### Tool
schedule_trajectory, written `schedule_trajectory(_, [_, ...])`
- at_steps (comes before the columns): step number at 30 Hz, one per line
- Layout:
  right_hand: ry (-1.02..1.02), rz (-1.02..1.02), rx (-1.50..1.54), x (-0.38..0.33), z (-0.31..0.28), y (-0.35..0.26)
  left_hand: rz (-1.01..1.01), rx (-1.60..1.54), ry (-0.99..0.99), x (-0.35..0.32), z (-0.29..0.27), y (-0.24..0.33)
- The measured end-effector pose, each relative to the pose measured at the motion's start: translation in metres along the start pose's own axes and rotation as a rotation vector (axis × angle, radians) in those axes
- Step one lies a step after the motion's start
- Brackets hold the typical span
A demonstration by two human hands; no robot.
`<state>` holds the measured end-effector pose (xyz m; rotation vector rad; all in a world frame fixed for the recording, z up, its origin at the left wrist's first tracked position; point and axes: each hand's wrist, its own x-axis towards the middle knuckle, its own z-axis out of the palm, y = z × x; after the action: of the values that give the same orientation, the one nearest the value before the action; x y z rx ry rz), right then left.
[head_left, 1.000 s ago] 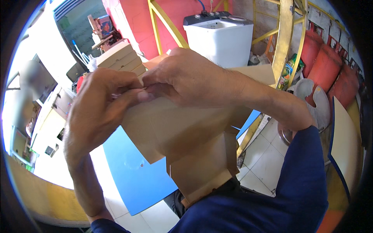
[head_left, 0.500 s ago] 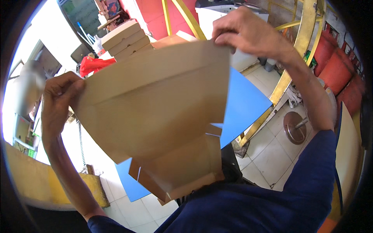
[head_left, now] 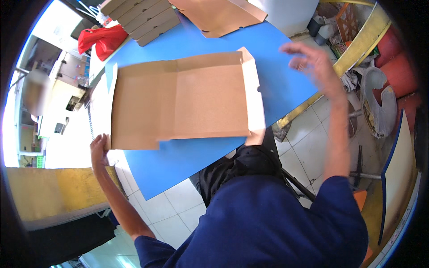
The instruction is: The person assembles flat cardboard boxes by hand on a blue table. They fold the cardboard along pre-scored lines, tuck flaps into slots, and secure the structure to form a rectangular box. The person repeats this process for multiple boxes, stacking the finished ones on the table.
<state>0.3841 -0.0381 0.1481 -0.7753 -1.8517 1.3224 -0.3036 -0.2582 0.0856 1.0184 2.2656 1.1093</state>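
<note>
An unfolded brown cardboard box (head_left: 208, 105) lies spread on the blue tabletop (head_left: 286, 85), its low side walls raised at the right end and a flat lid panel to the left. My left hand (head_left: 99, 152) pinches the lid's outer flap at its near left corner, just past the table's edge. Off to the right of the box, my right hand (head_left: 313, 64) hangs in the air, somewhat blurred. Its fingers are apart and hold nothing.
Several folded cardboard boxes (head_left: 147, 20) are stacked at the back left beside a red plastic bag (head_left: 103, 40). Another unfolded cardboard sheet (head_left: 219, 15) rests at the far edge. A yellow metal frame (head_left: 362, 42) and a stool (head_left: 380, 102) stand to the right.
The cardboard box came down from upright in both hands to lying on the table, turned sideways. My right hand let go and moved right; my left hand moved lower, still on the cardboard.
</note>
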Motion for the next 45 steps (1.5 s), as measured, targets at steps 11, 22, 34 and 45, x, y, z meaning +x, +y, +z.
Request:
schedule_trajectory(11, [0.121,-0.021,-0.647,-0.088,0.142,0.061,0.713,0.187,-0.573,-0.187,0.229,0.169])
schedule_trajectory(22, [0.594,0.026,-0.550,-0.083,0.158,0.096,0.795,0.090,-0.689,-0.177,0.296,0.193])
schedule_trajectory(34, [0.784,0.120,-0.442,-0.095,0.155,0.085,0.845,0.028,-0.809,-0.176,0.384,0.242])
schedule_trajectory(45, [1.005,0.318,0.347,-0.090,0.156,0.076,0.576,0.157,-1.320,-0.163,0.417,0.298])
